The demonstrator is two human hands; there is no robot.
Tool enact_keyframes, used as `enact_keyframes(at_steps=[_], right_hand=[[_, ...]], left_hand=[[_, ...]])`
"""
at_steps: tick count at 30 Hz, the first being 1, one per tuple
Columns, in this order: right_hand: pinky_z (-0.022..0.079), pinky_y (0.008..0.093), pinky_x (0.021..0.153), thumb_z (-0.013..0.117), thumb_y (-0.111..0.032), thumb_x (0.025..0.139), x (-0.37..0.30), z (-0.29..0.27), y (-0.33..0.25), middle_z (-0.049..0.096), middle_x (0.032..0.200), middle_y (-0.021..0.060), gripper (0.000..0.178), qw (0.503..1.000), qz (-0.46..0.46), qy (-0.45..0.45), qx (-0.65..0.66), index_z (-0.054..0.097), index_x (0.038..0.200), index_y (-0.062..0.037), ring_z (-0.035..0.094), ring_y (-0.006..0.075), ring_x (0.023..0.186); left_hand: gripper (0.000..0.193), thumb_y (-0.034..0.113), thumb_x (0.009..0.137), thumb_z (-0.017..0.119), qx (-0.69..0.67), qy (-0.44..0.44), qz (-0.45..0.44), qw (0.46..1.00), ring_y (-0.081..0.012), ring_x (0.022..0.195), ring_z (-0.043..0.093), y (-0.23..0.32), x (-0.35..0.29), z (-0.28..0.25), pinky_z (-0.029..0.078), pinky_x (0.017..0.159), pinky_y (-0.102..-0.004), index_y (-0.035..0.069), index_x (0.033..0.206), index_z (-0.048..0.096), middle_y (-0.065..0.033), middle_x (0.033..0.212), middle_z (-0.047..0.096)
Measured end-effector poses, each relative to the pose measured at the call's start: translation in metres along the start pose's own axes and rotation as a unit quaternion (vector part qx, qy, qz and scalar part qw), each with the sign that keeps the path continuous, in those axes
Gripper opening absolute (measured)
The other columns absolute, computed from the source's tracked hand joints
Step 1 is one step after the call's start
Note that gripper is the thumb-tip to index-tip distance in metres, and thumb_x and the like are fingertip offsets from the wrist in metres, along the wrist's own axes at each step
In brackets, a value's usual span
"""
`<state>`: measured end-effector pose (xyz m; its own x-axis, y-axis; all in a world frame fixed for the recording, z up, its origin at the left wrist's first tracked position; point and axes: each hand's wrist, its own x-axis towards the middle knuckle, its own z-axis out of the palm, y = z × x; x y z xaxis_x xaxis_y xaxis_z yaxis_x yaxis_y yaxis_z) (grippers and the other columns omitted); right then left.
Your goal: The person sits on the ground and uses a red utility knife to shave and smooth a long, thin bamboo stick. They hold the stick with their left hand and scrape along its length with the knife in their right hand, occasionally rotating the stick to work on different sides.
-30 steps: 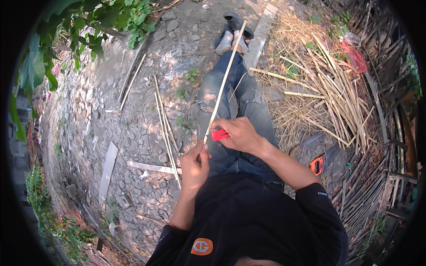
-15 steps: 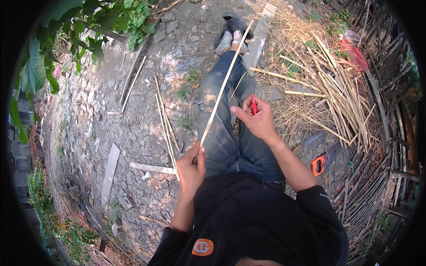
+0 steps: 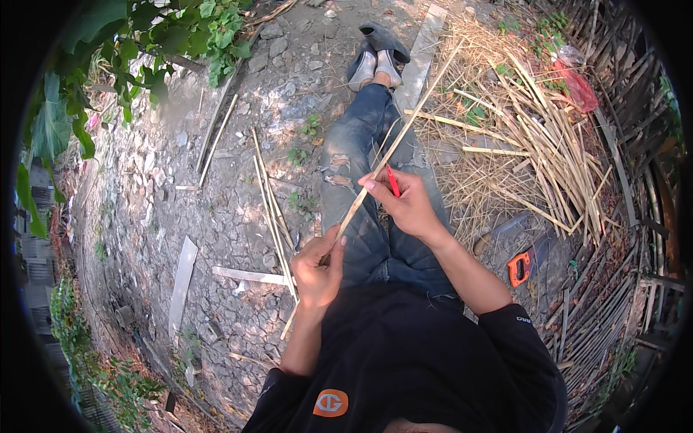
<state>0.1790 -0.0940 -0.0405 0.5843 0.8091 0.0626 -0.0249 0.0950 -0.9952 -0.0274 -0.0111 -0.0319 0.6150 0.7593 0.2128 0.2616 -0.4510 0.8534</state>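
We are holding a long bamboo strip slanting across our outstretched legs, its far end pointing toward the shoes at the top of the ground. Our left hand is clamped around the near end of the strip, fingers curled tight. Our right hand is closed on a red-handled knife and is pressing it against the strip partway up, thumb lying along the bamboo.

To do this well, we are judging that the left hand should be keeping the strip steady and in line, while the blade is running away from the body at a shallow angle, with the thumb staying behind the edge; the legs lie right under the cut, so that is the risk.

On the ground to the left, several thin bamboo slats are lying near our left hand, and a flat pale board is lying farther left. To the right, a heap of split bamboo and straw is crowding the ground, and an orange-handled saw is resting near our right elbow. Green leaves are hanging over the upper left corner.
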Motion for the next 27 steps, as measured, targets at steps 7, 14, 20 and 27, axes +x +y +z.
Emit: enact_keyframes(at_steps=[7, 14, 20, 27], right_hand=[[0.031, 0.0214, 0.057, 0.066, -0.016, 0.107, -0.002, -0.002, -0.009, 0.051, 0.071, -0.0096, 0.021, 0.998, 0.032, -0.014, 0.043, 0.074, 0.117, 0.0002, 0.040, -0.0004, 0.064], [0.035, 0.0226, 0.060, 0.070, -0.018, 0.105, -0.009, 0.011, -0.009, 0.050, 0.071, -0.0084, 0.022, 0.998, -0.026, -0.045, -0.021, 0.075, 0.116, 0.0000, 0.040, 0.0007, 0.068], [0.036, 0.0230, 0.061, 0.068, -0.019, 0.106, -0.020, 0.034, -0.011, 0.053, 0.073, -0.0054, 0.019, 0.993, -0.081, 0.026, -0.076, 0.072, 0.108, -0.0001, 0.041, 0.0021, 0.068], [0.028, 0.0224, 0.046, 0.056, -0.019, 0.111, 0.046, -0.029, -0.054, 0.045, 0.067, -0.0064, 0.011, 0.926, -0.205, 0.279, 0.154, 0.055, 0.110, -0.0074, 0.036, 0.0010, 0.052]], left_hand=[[0.026, 0.001, 0.092, 0.079, -0.014, -0.001, 0.010, 1.000, -0.0073, 0.055, 0.042, 0.000, 0.001, 0.001, 0.034, 0.051, -0.0281, -0.003, 0.117, 0.078, -0.0020, 0.064, 0.052], [0.026, 0.001, 0.091, 0.080, -0.059, 0.017, 0.007, 0.998, -0.0085, 0.055, 0.040, -0.009, 0.003, 0.009, 0.032, 0.051, -0.0292, -0.003, 0.116, 0.078, -0.0019, 0.064, 0.051], [0.037, 0.004, 0.089, 0.083, 0.006, 0.013, 0.051, 0.999, -0.0180, 0.076, 0.065, 0.020, 0.015, 0.007, 0.052, 0.067, -0.0304, -0.002, 0.124, 0.074, -0.0106, 0.093, 0.070], [0.041, 0.002, 0.086, 0.082, 0.062, 0.076, 0.161, 0.982, -0.0332, 0.110, 0.067, 0.020, 0.027, -0.009, 0.055, 0.095, -0.0395, -0.002, 0.126, 0.072, -0.0202, 0.126, 0.065]])
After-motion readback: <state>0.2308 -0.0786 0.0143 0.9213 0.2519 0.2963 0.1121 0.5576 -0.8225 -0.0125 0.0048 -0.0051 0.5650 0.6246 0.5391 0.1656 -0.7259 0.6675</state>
